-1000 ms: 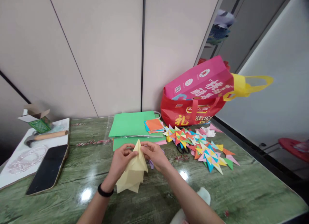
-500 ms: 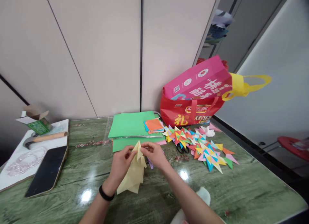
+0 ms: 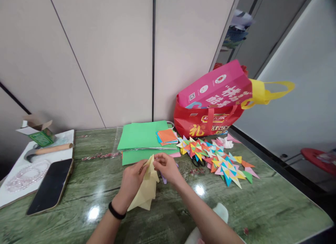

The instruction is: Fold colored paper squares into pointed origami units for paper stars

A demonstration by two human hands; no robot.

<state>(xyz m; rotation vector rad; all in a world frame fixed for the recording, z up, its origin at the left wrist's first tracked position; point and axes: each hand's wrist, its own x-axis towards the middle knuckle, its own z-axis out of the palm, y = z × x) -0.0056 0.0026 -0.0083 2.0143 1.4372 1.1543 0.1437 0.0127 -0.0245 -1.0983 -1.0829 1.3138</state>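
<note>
A small folded piece of pale yellow paper (image 3: pixel 150 168) is pinched between both hands near the middle of the green marbled table (image 3: pixel 99 181). My left hand (image 3: pixel 133 177), with a black band on its wrist, grips the paper's left side. On the right side, my right hand (image 3: pixel 167 168) holds the paper's upper edge between thumb and fingers. Beneath the hands lie more pale yellow sheets (image 3: pixel 146 194), fanned out. A purple folded piece (image 3: pixel 163 178) shows just below my right hand.
Green sheets (image 3: pixel 141 135) and small coloured squares (image 3: pixel 167 136) lie behind the hands. Folded paper stars (image 3: pixel 228 168), black scissors (image 3: pixel 198 162) and a red bag (image 3: pixel 207 119) are to the right. A phone (image 3: pixel 51 186), hammer (image 3: pixel 49 150) and small box (image 3: pixel 42 135) are left.
The folded yellow paper has turned slightly between my fingers, its tip shifting a little to the right. Both hands keep their hold and have barely moved.
</note>
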